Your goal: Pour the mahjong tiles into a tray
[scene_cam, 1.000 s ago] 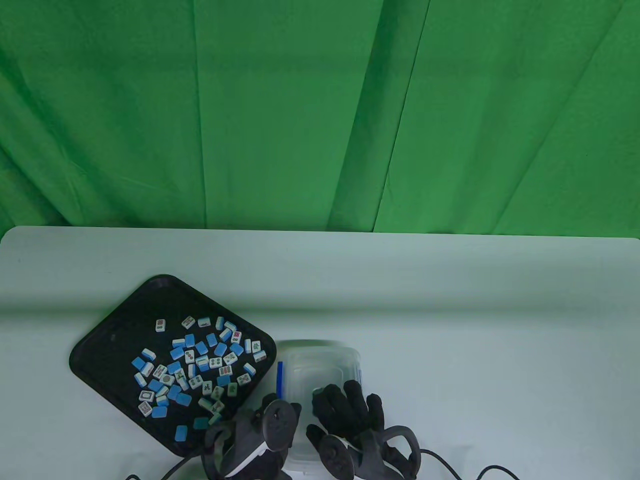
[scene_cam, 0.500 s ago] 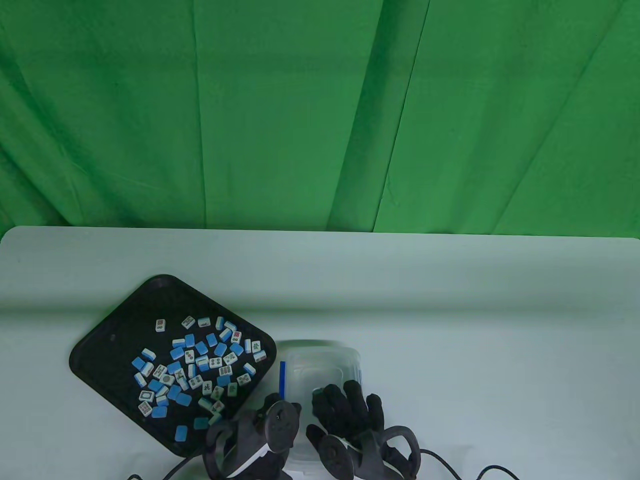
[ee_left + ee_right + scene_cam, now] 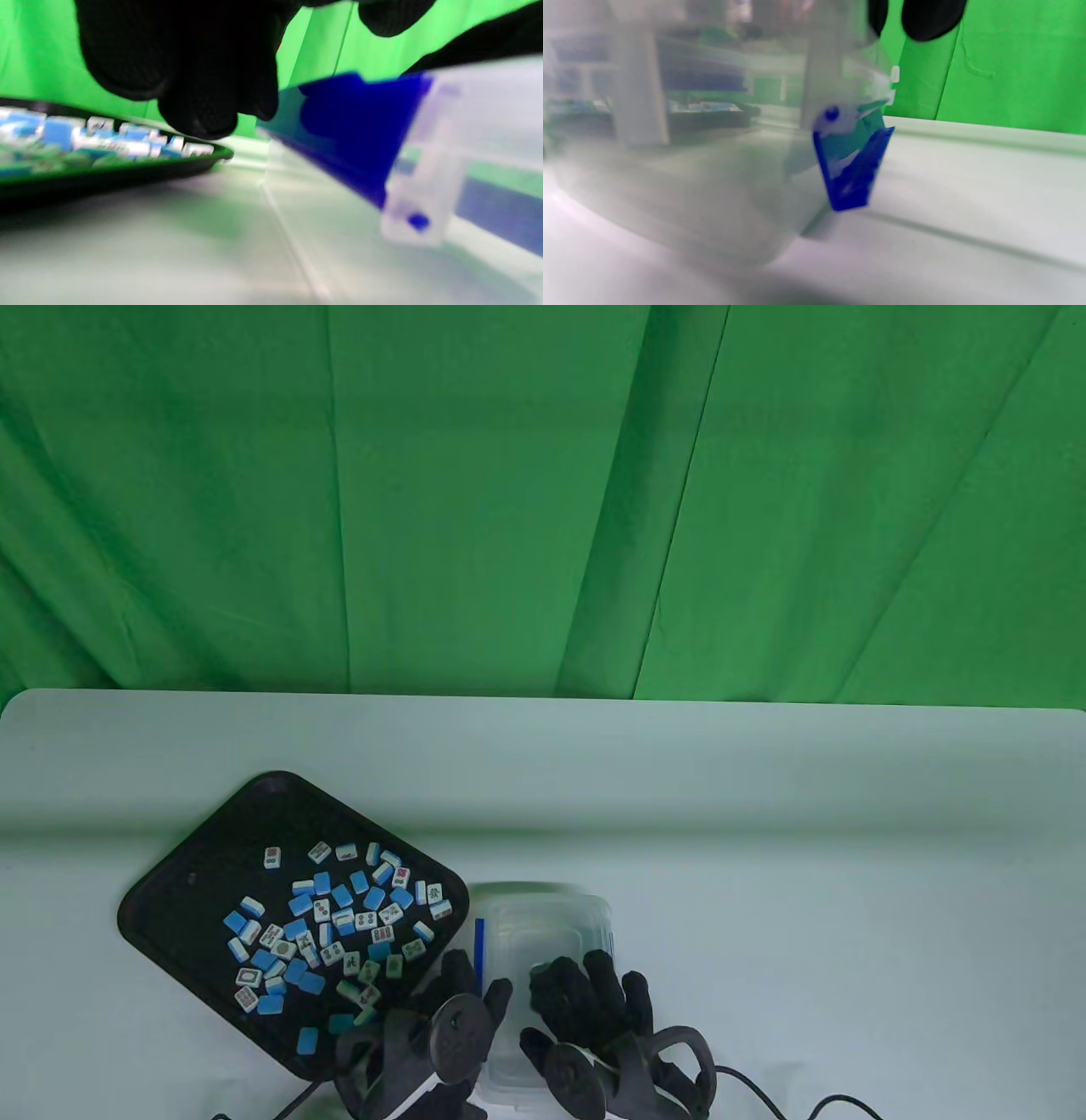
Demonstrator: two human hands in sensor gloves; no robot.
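A black tray (image 3: 170,882) at the table's front left holds several blue-and-white mahjong tiles (image 3: 339,916). Right of it stands a clear plastic box (image 3: 543,916) with its lid on; no tiles show inside. My right hand (image 3: 590,993) lies flat on the lid with fingers spread. My left hand (image 3: 467,993) is at the box's left side, fingers stretched forward beside the blue latch (image 3: 479,946). The left wrist view shows that latch (image 3: 352,127) tilted out from the box wall, with my fingers (image 3: 199,84) above the tray (image 3: 106,178). The right wrist view shows the box (image 3: 691,148) with another blue latch (image 3: 855,165) hanging.
The pale table (image 3: 764,831) runs wide to the right and behind the box. A green cloth backdrop (image 3: 543,492) hangs behind the far edge. Black cables (image 3: 780,1090) trail from my right hand near the front edge.
My left hand has turned slightly and its fingers now reach further forward along the box's left side. The right hand, the box and the tray have stayed put.
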